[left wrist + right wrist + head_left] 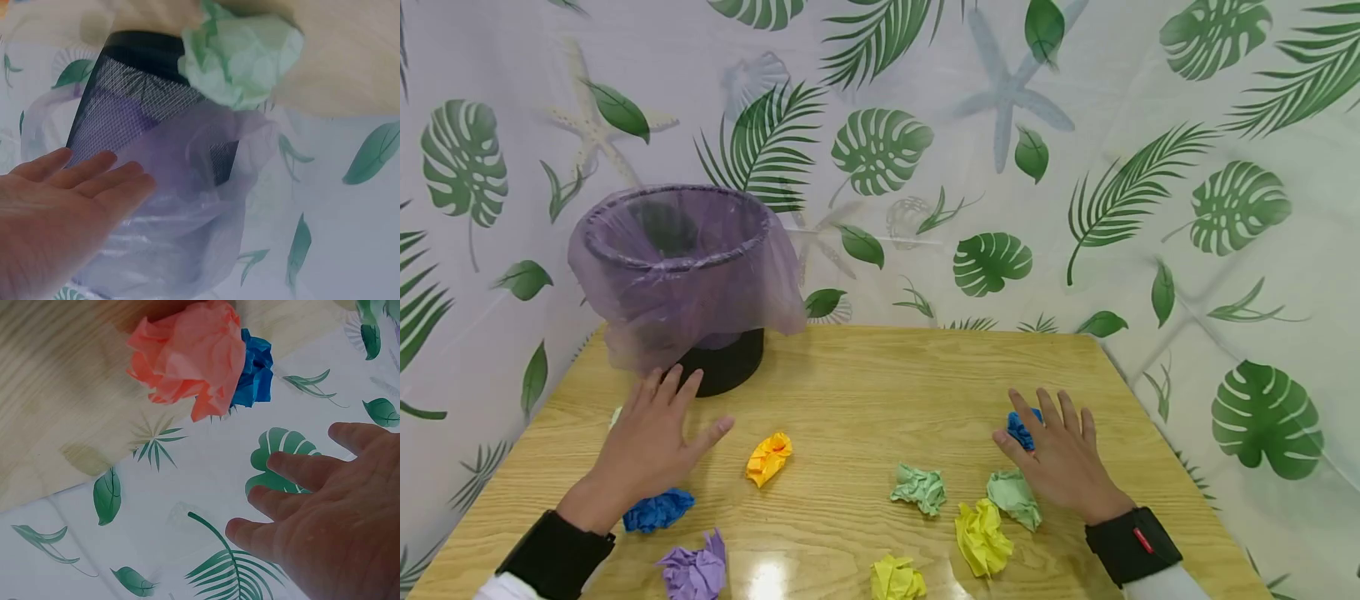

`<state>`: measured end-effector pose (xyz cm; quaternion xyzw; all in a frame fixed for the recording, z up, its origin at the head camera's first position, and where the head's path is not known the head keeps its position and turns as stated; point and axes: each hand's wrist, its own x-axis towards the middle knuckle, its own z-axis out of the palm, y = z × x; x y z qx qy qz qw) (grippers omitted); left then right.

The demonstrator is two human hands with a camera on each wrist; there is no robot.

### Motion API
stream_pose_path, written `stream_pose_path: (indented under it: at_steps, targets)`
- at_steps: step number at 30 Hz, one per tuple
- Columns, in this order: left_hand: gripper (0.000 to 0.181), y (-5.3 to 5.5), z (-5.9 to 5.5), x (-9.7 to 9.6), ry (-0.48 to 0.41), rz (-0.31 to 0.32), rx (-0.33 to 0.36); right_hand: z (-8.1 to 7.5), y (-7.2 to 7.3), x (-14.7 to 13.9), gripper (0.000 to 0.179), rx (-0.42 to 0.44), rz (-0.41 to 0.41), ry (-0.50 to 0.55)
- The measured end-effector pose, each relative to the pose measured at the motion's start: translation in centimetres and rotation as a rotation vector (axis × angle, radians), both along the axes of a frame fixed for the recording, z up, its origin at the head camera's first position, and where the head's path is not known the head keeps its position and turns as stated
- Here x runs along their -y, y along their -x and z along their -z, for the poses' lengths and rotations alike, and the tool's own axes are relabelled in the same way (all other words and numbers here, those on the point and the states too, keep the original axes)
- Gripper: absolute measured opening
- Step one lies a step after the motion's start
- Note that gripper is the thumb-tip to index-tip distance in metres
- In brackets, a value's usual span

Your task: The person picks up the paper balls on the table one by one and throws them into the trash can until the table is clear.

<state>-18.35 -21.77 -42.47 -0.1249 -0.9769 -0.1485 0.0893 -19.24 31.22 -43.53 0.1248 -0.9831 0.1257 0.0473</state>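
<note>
My left hand (643, 446) hovers over the table with fingers spread, holding nothing. A light green crumpled paper ball (240, 59) lies near it, mostly hidden by the hand in the head view. Close by are a blue paper ball (658, 510), a purple one (695, 569) and an orange one (770, 459). At the right, my other hand (1063, 462) is also spread above the table, its grasp empty. It overlaps a second blue ball (1024, 428) in the head view. A salmon-pink ball (187, 356) beside that blue one shows only in the right wrist view.
A black mesh bin (730, 367) with a thin purple bag (700, 308) over its rim stands at the table's back left. Green balls (919, 489) and yellow balls (983, 538) lie right of centre. A leaf-print sheet (895, 217) hangs behind the wooden table (850, 400).
</note>
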Motion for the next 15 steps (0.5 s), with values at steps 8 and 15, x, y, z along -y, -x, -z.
stream_pose_path:
  at_steps: [8, 15]
  targets:
    - [0.083, -0.7, -2.7, -0.5, -0.065, 0.024, -0.105, -0.1, 0.1, 0.2, 0.077, 0.005, -0.004, 0.000]
    - [0.057, -0.9, -5.0, -0.3, -0.200, 0.040, -0.377, -0.2, 0.1, 0.3, 0.077, 0.010, -0.007, 0.009]
